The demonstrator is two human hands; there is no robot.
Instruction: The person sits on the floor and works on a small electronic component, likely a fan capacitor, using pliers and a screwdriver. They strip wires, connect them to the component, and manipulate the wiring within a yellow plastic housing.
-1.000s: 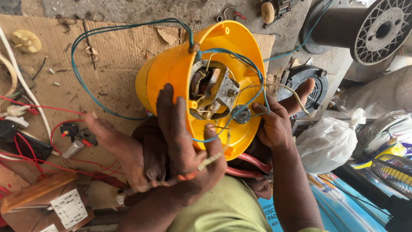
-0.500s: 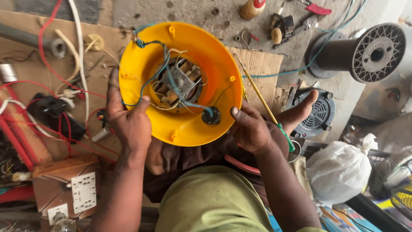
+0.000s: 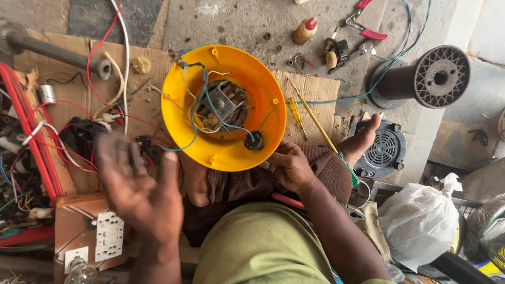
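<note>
A round yellow plastic housing (image 3: 263, 105) rests on my lap, open side up, with a small motor (image 3: 221, 104) and blue and white wires inside and a black knob (image 3: 253, 140) near its lower rim. My right hand (image 3: 290, 167) holds the housing's lower right edge, fingers curled near the knob. My left hand (image 3: 139, 189) is raised off the housing, blurred, palm up with fingers spread and nothing in it.
A yellow-handled screwdriver (image 3: 295, 113) and a long yellow rod (image 3: 315, 123) lie on cardboard to the right. A black wire spool (image 3: 421, 79), a fan grille (image 3: 383, 150), a glue bottle (image 3: 304, 30) and pliers (image 3: 363, 26) lie beyond. Tangled red wires and a socket board (image 3: 108, 236) sit on the left.
My left hand has let go of the housing's left rim and pulled back toward me, open. The housing has settled lower on my lap, and my right hand stays at its lower edge.
</note>
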